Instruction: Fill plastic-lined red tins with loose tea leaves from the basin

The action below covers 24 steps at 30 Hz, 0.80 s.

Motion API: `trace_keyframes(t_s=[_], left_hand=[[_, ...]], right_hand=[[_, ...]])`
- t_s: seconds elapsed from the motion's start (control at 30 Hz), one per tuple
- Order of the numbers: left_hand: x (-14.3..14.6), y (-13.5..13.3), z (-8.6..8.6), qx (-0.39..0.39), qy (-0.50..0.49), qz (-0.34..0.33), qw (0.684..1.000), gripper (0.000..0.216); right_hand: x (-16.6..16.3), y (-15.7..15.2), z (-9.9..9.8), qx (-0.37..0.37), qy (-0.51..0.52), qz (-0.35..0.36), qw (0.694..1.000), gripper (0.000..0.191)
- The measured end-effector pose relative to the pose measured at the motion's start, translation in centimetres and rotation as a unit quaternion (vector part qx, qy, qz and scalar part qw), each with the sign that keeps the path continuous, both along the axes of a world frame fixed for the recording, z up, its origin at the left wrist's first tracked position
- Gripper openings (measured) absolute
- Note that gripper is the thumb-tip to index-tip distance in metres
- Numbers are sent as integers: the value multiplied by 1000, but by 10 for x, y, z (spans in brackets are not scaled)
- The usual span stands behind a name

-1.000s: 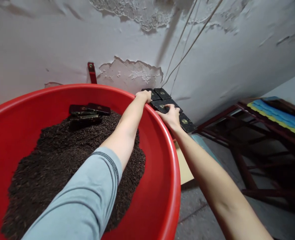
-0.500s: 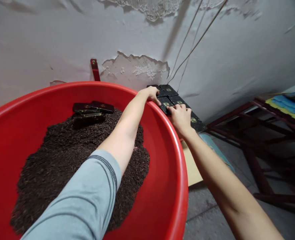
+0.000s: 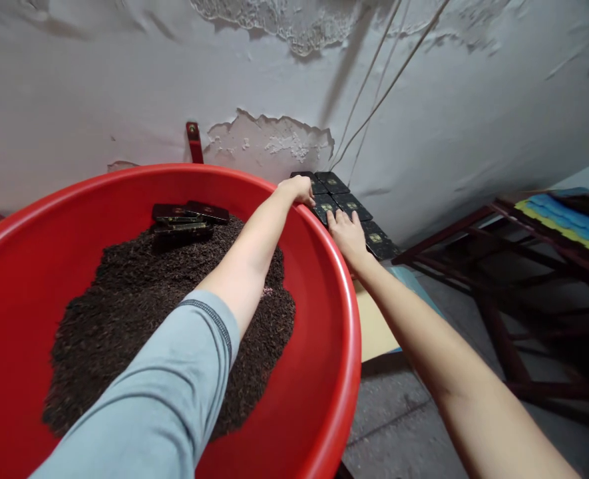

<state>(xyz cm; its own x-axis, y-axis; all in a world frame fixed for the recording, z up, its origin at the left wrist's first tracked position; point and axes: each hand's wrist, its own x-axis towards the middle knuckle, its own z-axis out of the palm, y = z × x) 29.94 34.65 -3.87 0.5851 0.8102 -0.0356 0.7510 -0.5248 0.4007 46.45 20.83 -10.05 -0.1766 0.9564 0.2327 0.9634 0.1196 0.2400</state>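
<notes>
A big red tub (image 3: 347,346) holds a heap of dark loose tea (image 3: 139,306), with a few flat black tins (image 3: 187,223) lying on it at the back. Beyond the tub's far rim, several black tins with gold labels (image 3: 354,206) lie in rows by the wall. My left hand (image 3: 299,189) reaches over the rim with its fingers curled down on the nearest of those tins. My right hand (image 3: 344,233) lies on the tins beside it, fingers stretched flat.
A peeling white wall (image 3: 274,80) stands close behind, with thin cords (image 3: 374,100) running down it. A dark red wooden frame (image 3: 494,266) with a blue and yellow mat (image 3: 568,223) stands at the right. Cardboard (image 3: 374,326) lies on the grey floor.
My right hand has slid left and nearer the tub's rim, and its fingers have flattened on the tins. My left hand stays at the rim on the tins.
</notes>
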Motion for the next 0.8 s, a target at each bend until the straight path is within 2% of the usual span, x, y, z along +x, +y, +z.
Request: trace_keyframes(t_s=[0.13, 0.27, 0.33, 0.43, 0.53, 0.67, 0.73, 0.8], left_hand=[[-6, -14, 1, 59, -1, 53, 997, 31], [-14, -22, -6, 120, -23, 90, 988, 47], [-17, -23, -10, 139, -21, 91, 986, 50], [-22, -29, -14, 165, 5, 56, 985, 53], [-36, -47, -11, 171, 36, 17, 985, 50], [-80, -89, 4, 167, 95, -8, 981, 44], [-111, -113, 13, 162, 150, -31, 975, 50], [-145, -138, 21, 155, 191, -46, 968, 59]], right_hand=[[-2, 4, 5, -23, 0, 23, 999, 61], [-4, 2, -6, -29, 34, 12, 999, 65], [-5, 0, -12, -22, 49, 10, 998, 65], [-7, -2, -10, -37, 58, 14, 998, 65], [-7, -4, 7, -84, 55, 9, 995, 65], [-13, -2, 46, -160, 52, 8, 986, 65], [-26, 1, 67, -147, 57, 9, 988, 65], [-51, 1, 83, -68, 88, 30, 993, 69]])
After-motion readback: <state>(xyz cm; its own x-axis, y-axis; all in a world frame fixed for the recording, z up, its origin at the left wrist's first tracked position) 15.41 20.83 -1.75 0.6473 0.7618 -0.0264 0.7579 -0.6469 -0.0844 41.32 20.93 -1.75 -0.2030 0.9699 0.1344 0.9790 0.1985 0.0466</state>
